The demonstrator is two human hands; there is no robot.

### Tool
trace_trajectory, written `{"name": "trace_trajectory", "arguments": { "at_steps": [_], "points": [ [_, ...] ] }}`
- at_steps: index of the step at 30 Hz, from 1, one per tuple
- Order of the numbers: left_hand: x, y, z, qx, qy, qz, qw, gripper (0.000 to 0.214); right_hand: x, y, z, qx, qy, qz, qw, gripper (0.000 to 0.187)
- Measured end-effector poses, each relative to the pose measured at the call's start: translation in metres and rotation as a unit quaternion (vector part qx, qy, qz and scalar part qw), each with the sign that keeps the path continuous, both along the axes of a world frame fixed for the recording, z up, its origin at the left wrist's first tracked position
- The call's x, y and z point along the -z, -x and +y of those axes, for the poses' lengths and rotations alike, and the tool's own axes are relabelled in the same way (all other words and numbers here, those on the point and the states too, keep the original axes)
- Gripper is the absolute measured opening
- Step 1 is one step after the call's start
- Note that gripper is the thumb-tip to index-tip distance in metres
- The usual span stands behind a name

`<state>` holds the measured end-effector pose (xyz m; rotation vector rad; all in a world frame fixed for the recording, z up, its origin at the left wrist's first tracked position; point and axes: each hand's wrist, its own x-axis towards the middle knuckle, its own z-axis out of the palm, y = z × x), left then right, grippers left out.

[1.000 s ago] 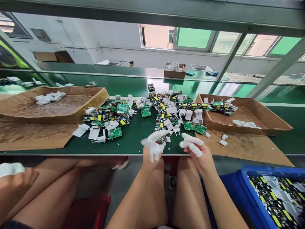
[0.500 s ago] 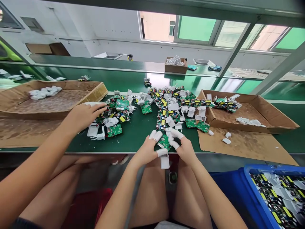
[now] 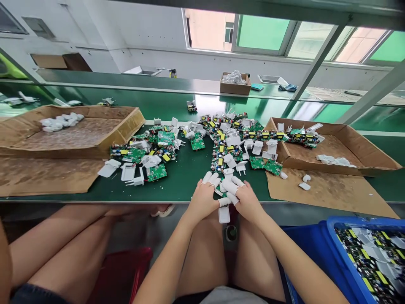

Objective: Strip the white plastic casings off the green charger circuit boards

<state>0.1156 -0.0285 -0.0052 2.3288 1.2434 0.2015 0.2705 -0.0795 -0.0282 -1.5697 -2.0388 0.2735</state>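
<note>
White finger cots cover several fingertips of both my hands. Between them, at the table's front edge, lies a green circuit board (image 3: 218,191), mostly hidden by my fingers. A white plastic plug casing (image 3: 224,215) hangs from it over the edge. My left hand (image 3: 206,196) grips the board from the left, thumb near the casing's top. From the right, my right hand (image 3: 245,197) closes over the board, its fingers bent and partly hiding what they touch. Just beyond my fingers runs a row of boards with yellow components (image 3: 218,156).
Heaped boards and white casings (image 3: 152,156) lie left of centre. Cardboard trays stand at left (image 3: 88,145) and right (image 3: 335,166). A blue bin (image 3: 330,236) full of boards is at lower right. A person's bare legs (image 3: 63,249) show at left.
The neighbouring person's arm has withdrawn from the left heap, leaving a white casing visible there. My right hand has closed further over the board. The view has shifted slightly.
</note>
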Motion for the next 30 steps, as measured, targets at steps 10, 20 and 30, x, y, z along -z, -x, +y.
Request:
{"name": "trace_trajectory", "arguments": {
  "at_steps": [10, 20, 30],
  "points": [
    [0.008, -0.020, -0.016, -0.181, 0.157, -0.325, 0.915, 0.056, -0.011, 0.003, -0.006, 0.126, 0.087, 0.196, 0.969, 0.040],
    [0.006, -0.025, -0.040, -0.174, 0.367, -0.624, 0.668, 0.040, -0.014, 0.017, -0.024, 0.056, -0.009, 0.403, 0.914, 0.031],
    [0.010, -0.027, -0.044, -0.187, 0.300, -0.575, 0.738, 0.042, -0.024, 0.013, -0.032, 0.028, 0.058, 0.350, 0.934, 0.038]
  ]
}}
